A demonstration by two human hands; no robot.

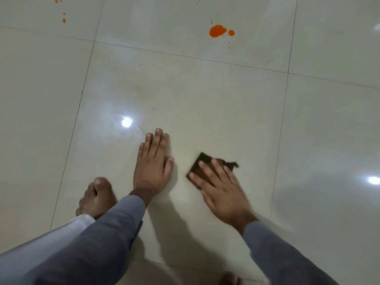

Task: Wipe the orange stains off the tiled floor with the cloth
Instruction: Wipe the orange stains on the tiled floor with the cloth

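Foot [96,197] beside left hand [153,165]; stains [218,31] beyond.

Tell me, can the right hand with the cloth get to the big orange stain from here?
Probably yes: bare tiled floor lies between the right hand, pressing the cloth, and the big orange stain.

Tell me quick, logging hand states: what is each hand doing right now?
Left hand: open, flat on the tiled floor, holding nothing.
Right hand: open, straight fingers pressing the dark cloth to the floor.

No legible txt, labels or nos. anywhere.
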